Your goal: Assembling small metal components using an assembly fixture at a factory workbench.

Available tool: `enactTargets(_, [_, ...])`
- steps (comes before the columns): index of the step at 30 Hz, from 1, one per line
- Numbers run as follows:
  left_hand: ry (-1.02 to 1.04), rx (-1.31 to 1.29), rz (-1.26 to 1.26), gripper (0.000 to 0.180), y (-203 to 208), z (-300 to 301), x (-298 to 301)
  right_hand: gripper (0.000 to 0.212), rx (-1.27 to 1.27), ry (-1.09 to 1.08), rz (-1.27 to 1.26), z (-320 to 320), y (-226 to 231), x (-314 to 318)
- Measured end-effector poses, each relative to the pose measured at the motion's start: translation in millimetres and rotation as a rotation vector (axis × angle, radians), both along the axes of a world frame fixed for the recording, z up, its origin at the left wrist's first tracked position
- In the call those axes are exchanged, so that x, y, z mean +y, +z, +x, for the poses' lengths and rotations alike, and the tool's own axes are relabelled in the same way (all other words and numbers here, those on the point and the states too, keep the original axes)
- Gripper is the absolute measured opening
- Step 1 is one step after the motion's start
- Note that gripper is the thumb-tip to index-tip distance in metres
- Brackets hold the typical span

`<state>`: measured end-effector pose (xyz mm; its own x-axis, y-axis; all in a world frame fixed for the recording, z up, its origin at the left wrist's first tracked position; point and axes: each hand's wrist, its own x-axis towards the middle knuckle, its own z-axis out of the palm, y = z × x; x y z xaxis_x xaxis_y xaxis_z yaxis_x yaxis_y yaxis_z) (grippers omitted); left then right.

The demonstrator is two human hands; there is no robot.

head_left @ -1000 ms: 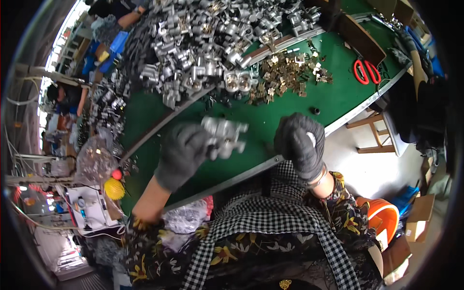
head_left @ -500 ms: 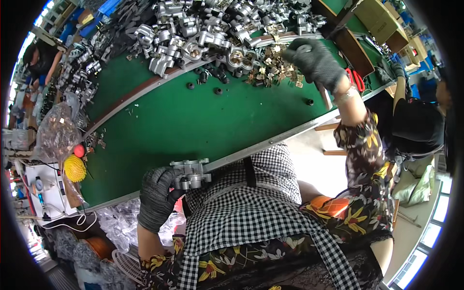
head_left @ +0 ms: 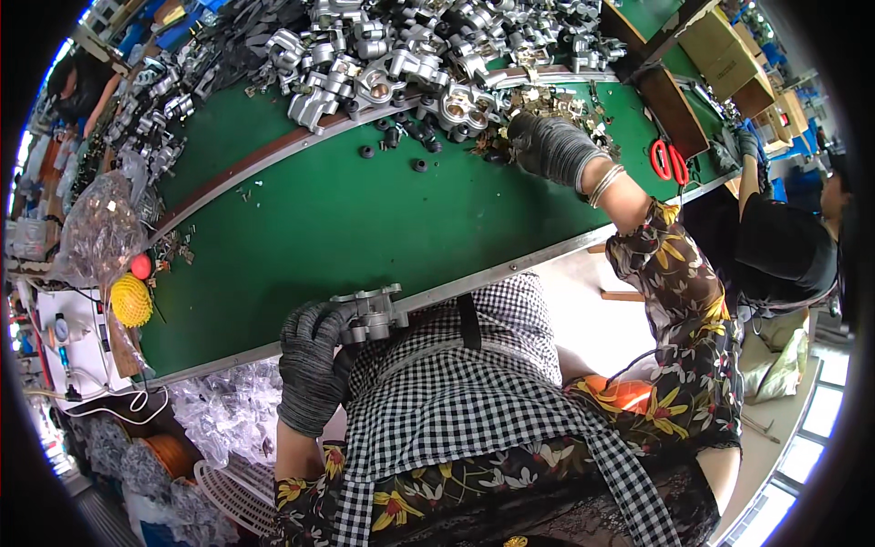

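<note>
In a dark grey knit glove, my left hand (head_left: 314, 365) grips a silver metal brake caliper (head_left: 372, 314) at the table's front edge, in front of my checkered apron. My right hand (head_left: 551, 150), gloved alike, is over the near side of a heap of small brassy metal clips (head_left: 583, 108). Its fingers curl downward, and what lies between their tips is hidden. Dark rubber pieces sit just left of it, among them a small black bushing (head_left: 420, 165). Behind them many similar calipers (head_left: 465, 109) are piled up.
A metal-edged strip (head_left: 273, 157) curves across the green tabletop (head_left: 365, 228). Red-handled scissors (head_left: 670, 162) lie at right by a brown wooden divider (head_left: 673, 109). A yellow spiky ball (head_left: 132, 301) and a clear plastic bag (head_left: 102, 228) are at left. Another person (head_left: 788, 232) sits at right.
My right hand has come down and leftward, from above the clips to their near side by the rubber pieces. My left hand keeps the caliper, shifted slightly right and tilted.
</note>
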<state>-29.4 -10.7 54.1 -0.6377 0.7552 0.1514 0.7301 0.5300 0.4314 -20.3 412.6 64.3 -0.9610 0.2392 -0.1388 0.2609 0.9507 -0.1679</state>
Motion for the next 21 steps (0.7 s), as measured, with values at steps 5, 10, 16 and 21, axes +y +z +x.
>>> enactTargets(5, [0.077, -0.015, 0.02, 0.043, -1, 9, 0, 0.023, -0.048, 0.046, 0.151, -4, 5, -5])
enactTargets(10, [0.214, -0.031, 0.08, 0.047, -10, 25, -5, 0.024, -0.058, 0.059, 0.207, 0, -8, 4])
enactTargets(16, [0.77, -0.324, 0.492, 0.075, -38, 54, -11, 0.012, 0.135, 0.063, -0.013, 3, -17, 13])
enactTargets(21, [0.442, -0.561, 0.59, 0.068, -73, 68, -27, 0.012, 0.425, 0.218, -0.292, 12, 34, -8])
